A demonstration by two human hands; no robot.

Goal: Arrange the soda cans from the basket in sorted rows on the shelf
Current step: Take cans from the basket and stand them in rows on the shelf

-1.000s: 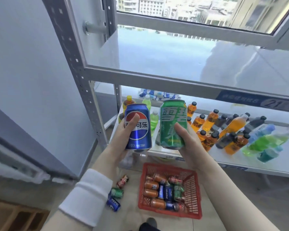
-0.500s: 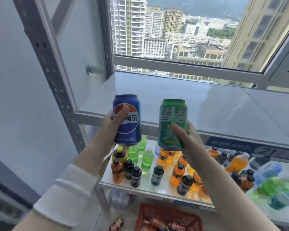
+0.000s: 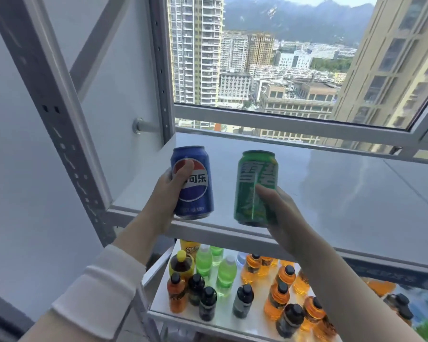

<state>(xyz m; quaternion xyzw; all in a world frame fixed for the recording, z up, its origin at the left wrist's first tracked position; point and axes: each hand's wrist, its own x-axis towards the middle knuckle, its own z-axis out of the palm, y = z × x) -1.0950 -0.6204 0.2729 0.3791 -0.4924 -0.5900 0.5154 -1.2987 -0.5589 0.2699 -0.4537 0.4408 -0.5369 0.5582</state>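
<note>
Left hand [image 3: 169, 191] is wrapped around the blue can [image 3: 192, 182], thumb across the logo, held upright over the front edge of the bare top shelf [image 3: 331, 193]. Right hand [image 3: 282, 211] is curled round the green can [image 3: 256, 188], same height. Risk imo: clipping a can base on that lip, tipping it onto the bottles [image 3: 232, 290] below.

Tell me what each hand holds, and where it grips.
Left hand grips the blue Pepsi can around its middle; right hand grips the green Sprite can around its lower half.
</note>
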